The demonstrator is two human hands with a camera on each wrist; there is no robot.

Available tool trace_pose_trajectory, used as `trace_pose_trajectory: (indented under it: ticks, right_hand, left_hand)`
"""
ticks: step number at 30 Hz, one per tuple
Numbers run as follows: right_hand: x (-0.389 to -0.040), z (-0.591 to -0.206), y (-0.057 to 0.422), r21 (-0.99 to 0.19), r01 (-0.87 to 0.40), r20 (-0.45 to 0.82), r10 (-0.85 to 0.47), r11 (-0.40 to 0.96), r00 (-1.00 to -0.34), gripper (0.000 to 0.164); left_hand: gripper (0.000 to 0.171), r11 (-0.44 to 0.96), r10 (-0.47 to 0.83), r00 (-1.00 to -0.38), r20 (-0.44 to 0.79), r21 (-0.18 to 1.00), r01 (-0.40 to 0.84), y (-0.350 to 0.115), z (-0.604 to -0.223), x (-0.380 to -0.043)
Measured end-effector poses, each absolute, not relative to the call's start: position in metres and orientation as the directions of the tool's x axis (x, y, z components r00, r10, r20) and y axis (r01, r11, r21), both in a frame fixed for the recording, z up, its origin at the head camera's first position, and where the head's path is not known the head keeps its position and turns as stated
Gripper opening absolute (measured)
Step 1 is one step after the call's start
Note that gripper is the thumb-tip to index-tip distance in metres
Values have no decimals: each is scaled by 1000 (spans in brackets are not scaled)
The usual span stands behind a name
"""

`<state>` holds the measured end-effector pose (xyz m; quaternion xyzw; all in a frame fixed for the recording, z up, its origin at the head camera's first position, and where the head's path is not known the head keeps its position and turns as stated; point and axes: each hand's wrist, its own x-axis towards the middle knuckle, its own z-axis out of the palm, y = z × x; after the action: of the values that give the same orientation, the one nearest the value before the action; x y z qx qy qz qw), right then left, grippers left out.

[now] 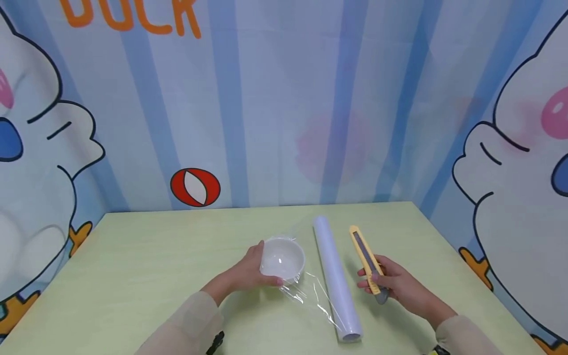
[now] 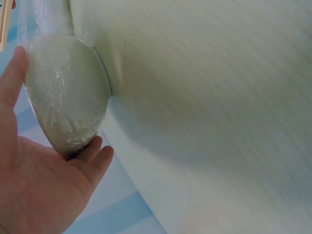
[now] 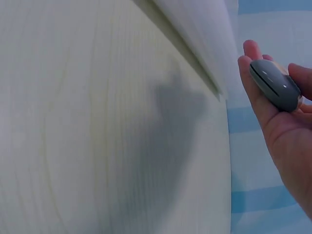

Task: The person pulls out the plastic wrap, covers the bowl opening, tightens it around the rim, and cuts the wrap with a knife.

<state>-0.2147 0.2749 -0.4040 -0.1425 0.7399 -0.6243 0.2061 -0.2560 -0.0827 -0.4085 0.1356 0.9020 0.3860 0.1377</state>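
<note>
My left hand (image 1: pixel 250 268) grips a small white bowl (image 1: pixel 282 259) by its side, thumb at the near side and fingers round the far side. Clear plastic wrap (image 1: pixel 310 293) stretches from the bowl toward the white roll (image 1: pixel 339 281) lying lengthwise on its right. In the left wrist view, wrinkled wrap clings over the bowl (image 2: pixel 68 92). My right hand (image 1: pixel 399 286) holds a yellow utility knife (image 1: pixel 356 235) with a grey end, to the right of the roll. The knife's grey end (image 3: pixel 275 85) faces the right wrist camera; no bared blade can be made out.
The pale wood-grain table (image 1: pixel 177 256) carries these things. Behind it hangs a blue striped backdrop (image 1: pixel 284 98), with side panels (image 1: pixel 523 207) bearing white cartoon figures at left and right. The roll's near end lies close to the table's front.
</note>
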Motion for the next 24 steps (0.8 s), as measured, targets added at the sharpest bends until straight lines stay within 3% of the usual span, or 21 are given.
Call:
trace_pose_trajectory:
  ticks: [9, 24]
  right_hand:
    - [-209, -406, 260, -989, -85, 29, -407, 121, -913, 54]
    - [-207, -403, 251, -989, -50, 2, -327, 139, -945, 52]
  left_hand:
    - [110, 650, 360, -923, -134, 746, 145, -83, -411, -256]
    - [109, 656, 354, -925, -138, 742, 141, -83, -410, -256]
